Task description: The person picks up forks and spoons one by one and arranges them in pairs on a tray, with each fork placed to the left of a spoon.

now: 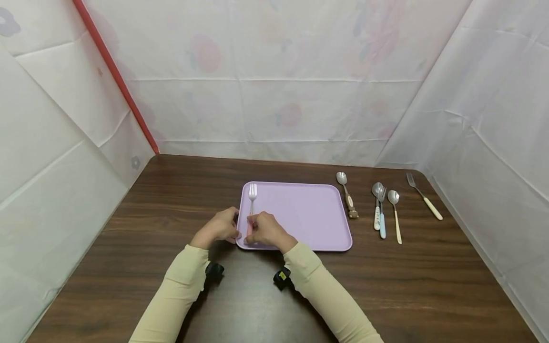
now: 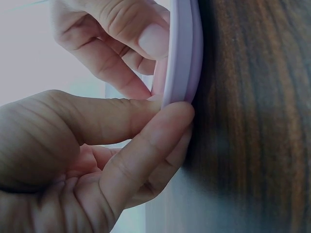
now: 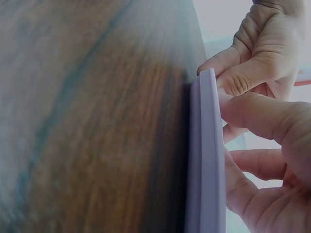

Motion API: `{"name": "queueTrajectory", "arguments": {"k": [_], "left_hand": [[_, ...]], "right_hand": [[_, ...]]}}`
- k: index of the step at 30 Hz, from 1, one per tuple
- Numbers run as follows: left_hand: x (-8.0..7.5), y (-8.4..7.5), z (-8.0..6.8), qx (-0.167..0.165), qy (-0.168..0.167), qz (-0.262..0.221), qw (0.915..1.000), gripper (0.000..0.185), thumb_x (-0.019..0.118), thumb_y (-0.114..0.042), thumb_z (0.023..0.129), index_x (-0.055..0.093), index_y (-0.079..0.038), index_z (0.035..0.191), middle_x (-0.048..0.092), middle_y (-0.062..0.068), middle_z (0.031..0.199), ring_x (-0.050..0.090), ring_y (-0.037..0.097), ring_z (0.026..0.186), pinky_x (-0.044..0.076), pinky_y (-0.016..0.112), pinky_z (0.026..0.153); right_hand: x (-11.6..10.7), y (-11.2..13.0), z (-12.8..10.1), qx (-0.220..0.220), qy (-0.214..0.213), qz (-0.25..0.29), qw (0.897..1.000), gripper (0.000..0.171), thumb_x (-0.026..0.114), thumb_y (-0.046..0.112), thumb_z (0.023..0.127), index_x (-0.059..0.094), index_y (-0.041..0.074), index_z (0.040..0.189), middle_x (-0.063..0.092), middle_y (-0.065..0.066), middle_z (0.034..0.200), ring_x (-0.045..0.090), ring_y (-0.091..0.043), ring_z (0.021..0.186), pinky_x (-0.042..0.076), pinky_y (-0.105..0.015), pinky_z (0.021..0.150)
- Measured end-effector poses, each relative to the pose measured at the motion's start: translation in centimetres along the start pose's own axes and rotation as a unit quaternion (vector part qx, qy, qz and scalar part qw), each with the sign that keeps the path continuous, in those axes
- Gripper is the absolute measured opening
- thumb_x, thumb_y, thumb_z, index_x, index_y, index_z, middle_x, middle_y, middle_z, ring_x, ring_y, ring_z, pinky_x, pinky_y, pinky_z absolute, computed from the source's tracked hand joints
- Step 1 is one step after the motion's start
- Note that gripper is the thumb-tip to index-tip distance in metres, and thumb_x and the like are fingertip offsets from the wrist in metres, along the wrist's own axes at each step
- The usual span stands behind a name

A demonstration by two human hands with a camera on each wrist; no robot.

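Pink-handled fork: my right hand hides part of its handle; in my left wrist view the tray's rim leaves only a pink sliver.
Lilac tray: my left hand covers a bit of its left rim; both wrist views crop it.
White-handled spoon: its dark marks are too small to read.
Sleeves: cut off at the bottom.
Tabletop: blurred at my right wrist.

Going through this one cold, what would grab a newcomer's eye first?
Probably the purple tray, bright against the dark wooden table. At its left end, the right hand has a grip on a pink-handled fork while the left hand pinches the tray's edge. Three spoons and two other forks lie beyond its right side.
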State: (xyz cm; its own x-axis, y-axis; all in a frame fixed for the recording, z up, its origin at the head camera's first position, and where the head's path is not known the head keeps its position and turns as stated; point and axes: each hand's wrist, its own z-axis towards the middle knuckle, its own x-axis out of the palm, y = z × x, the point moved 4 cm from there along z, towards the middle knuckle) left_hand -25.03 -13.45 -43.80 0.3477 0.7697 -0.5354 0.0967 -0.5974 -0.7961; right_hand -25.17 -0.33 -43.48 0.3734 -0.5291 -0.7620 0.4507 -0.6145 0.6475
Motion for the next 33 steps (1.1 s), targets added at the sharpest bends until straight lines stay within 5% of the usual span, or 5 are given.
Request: {"name": "queueTrajectory", "arguments": {"k": [9,13,16,24,33], "left_hand": [[0.0,0.2,-0.2,-0.006,0.001,-0.012,0.9999,0.062,0.063,0.020,0.069,0.038,0.012,0.125,0.056,0.016,0.074,0.060,0.022,0.058,0.058,0.032,0.053],[0.0,0.2,-0.2,-0.004,0.000,-0.011,0.9999,0.063,0.063,0.020,0.069,0.036,0.012,0.126,0.056,0.017,0.074,0.061,0.022,0.058,0.058,0.031,0.053],[0.0,0.2,-0.1,-0.004,-0.001,-0.013,0.9999,0.063,0.064,0.020,0.069,0.037,0.012,0.126,0.057,0.017,0.074,0.061,0.023,0.058,0.058,0.031,0.053],[0.0,0.2,0.0,0.002,0.000,-0.012,0.9999,0.063,0.063,0.020,0.069,0.037,0.012,0.126,0.057,0.017,0.073,0.061,0.022,0.056,0.058,0.031,0.052],[0.1,0.4,0.2,-0.004,0.002,0.005,1.0000,0.065,0.064,0.019,0.071,0.035,0.012,0.128,0.057,0.017,0.075,0.061,0.021,0.058,0.058,0.031,0.053]], "right_hand": [[-1.2,0.1,-0.9,-0.045,0.014,-0.086,0.995,0.044,0.074,0.015,0.075,0.062,-0.005,0.112,0.051,-0.004,0.066,0.042,-0.013,0.063,0.038,-0.022,0.052],[-2.1,0.0,-1.7,-0.040,0.033,-0.154,0.987,0.043,0.072,0.019,0.079,0.062,-0.002,0.115,0.060,-0.008,0.086,0.050,-0.016,0.076,0.047,-0.026,0.066],[-2.7,0.0,-2.2,-0.018,0.032,-0.221,0.975,0.048,0.073,0.027,0.078,0.062,0.004,0.119,0.061,-0.010,0.102,0.054,-0.020,0.088,0.051,-0.031,0.075],[-3.6,-0.4,-2.8,0.015,-0.005,-0.374,0.927,0.044,0.071,0.042,0.071,0.068,0.023,0.111,0.056,-0.007,0.096,0.052,-0.024,0.085,0.049,-0.039,0.063],[-4.1,-1.1,-3.0,0.013,0.000,-0.359,0.933,0.046,0.071,0.041,0.072,0.067,0.021,0.114,0.056,-0.008,0.098,0.052,-0.026,0.086,0.049,-0.041,0.065]]}}
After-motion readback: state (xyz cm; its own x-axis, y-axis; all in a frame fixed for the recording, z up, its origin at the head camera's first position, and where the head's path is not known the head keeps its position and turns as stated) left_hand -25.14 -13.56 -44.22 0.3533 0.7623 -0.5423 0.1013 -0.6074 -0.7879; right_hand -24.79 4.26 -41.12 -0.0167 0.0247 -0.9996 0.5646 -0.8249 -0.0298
